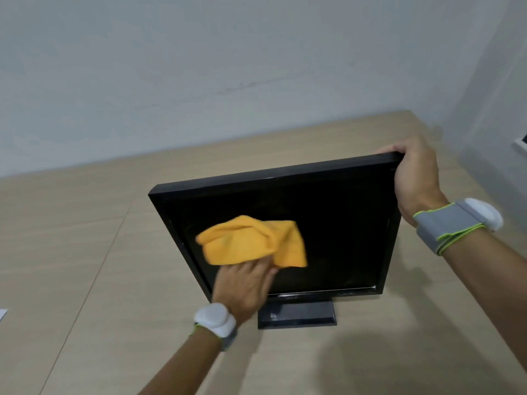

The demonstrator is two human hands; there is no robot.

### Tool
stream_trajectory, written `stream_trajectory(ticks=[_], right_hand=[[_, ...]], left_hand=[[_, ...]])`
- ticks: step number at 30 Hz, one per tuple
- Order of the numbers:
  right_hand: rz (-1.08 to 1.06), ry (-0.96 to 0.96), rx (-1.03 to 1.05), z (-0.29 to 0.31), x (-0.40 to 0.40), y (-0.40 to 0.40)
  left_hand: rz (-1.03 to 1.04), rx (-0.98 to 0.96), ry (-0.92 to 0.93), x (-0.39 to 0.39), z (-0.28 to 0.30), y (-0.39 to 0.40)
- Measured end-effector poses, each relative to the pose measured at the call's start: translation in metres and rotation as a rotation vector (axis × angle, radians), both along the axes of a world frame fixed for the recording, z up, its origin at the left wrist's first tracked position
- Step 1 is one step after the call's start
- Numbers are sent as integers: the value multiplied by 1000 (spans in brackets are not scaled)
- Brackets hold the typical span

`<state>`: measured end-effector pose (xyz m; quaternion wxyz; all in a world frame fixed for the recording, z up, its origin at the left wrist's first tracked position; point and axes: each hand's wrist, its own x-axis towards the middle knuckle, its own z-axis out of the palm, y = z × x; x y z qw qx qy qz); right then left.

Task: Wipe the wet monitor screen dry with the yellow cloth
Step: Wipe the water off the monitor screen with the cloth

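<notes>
Your left hand (245, 283) is pressing the yellow cloth (253, 240) on the screen of the monitor (342, 218), its grip clamped on the cloth. Your right hand (413, 178) is gripping the monitor's top corner. The monitor is standing near the worktop's (85, 252) far right corner.

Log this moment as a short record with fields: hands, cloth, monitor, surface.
left hand: left hand presses the crumpled yellow cloth onto the screen, fingers hidden under the cloth
right hand: right hand grips the top right corner of the black flat-panel monitor
cloth: on the left half of the screen
monitor: tilted back on its black stand, screen dark; wetness cannot be told
surface: light wooden table against a pale wall
wrists: white and grey wristbands on both
</notes>
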<state>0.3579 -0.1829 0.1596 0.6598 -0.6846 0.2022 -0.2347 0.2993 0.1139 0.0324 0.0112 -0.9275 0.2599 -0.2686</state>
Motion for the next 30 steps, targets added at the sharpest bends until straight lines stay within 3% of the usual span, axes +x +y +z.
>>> stream_trajectory(ticks=[3,8,15,19,27,30], right_hand=[[-1,2,17,0,2,1],[2,25,-3,-3,1,-3],[8,12,-12,-7,4,-4],[15,13,-31,-6,5,-5],[-25,29,-60,2,-5,-3],[54,112,26,3,-4,-2]], left_hand=[[199,-102,-104,15,3,42],[268,-226,-115,22,17,29],[204,-344,-252,48,71,5],[90,-266,-257,48,102,-13],[99,-224,-74,25,127,-87],[124,-200,-9,23,128,-84]])
